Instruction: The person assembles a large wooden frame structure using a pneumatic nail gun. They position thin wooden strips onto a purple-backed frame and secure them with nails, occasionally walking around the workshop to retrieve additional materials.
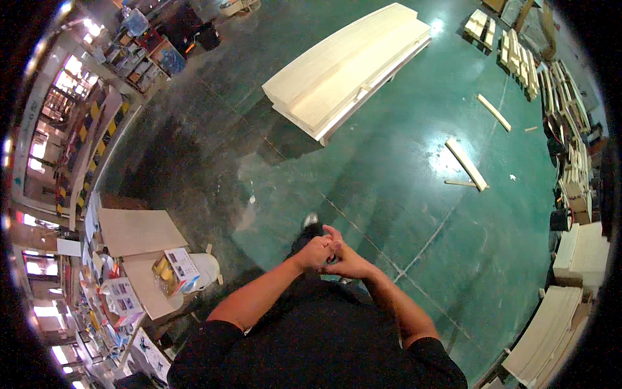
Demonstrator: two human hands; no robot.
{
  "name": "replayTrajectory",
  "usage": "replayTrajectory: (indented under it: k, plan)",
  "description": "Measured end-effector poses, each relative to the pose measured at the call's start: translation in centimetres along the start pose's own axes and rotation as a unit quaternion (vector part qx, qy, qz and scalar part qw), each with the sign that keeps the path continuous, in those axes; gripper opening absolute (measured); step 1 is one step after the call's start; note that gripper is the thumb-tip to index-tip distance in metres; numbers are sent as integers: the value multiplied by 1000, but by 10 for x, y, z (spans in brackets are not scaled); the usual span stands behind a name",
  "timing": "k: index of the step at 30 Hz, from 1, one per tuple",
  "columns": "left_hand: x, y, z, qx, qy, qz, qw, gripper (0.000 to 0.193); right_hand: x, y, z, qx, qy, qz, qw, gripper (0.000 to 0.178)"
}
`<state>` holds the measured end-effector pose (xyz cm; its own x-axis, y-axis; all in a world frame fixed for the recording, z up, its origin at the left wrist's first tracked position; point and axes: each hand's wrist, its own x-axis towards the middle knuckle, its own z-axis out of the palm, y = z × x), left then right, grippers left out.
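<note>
In front of my body, low in the middle of the picture, my two hands meet. My left hand point(313, 253) is closed, its fingers pressed against the fingers of the other hand. My right hand point(348, 262) is closed too and touches the left one. A small dark patch shows between them, but I cannot make out whether it is an object or a gap. Below the hands, one of my shoes point(311, 219) stands on the green floor point(363, 201).
A stack of pale boards point(350, 65) lies ahead. Loose wooden strips point(465, 163) are on the floor to the right. At the left, a cluttered workbench point(146, 285) carries an open box point(178, 269) beside a white round stool point(206, 269). More boards point(544, 330) are stacked along the right side.
</note>
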<state>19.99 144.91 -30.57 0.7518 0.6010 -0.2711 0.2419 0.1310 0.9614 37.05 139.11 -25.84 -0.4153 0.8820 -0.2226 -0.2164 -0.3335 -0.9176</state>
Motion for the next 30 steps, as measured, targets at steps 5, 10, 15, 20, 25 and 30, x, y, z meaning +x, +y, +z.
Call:
replayTrajectory:
  k: [5,10,15,20,25,30]
  plan:
    - [159,-8,-180,-239,-31,-72,968,33,201,-8,-114,154,35,32,987,100]
    - [361,-158,-370,-399,229,-140,877,33,418,60,-218,169,222,257,925,79]
    - [543,-331,-534,-512,429,-200,717,31,662,126,-336,101,247,337,903,75]
    - [626,-350,-592,-481,481,-305,666,36,852,152,-407,126,271,343,890,90]
    - [659,-319,-593,-296,471,-354,752,26,909,216,-440,125,353,317,871,98]
    - [664,-332,-581,-380,533,-251,713,24,911,230,-436,92,347,319,877,77]
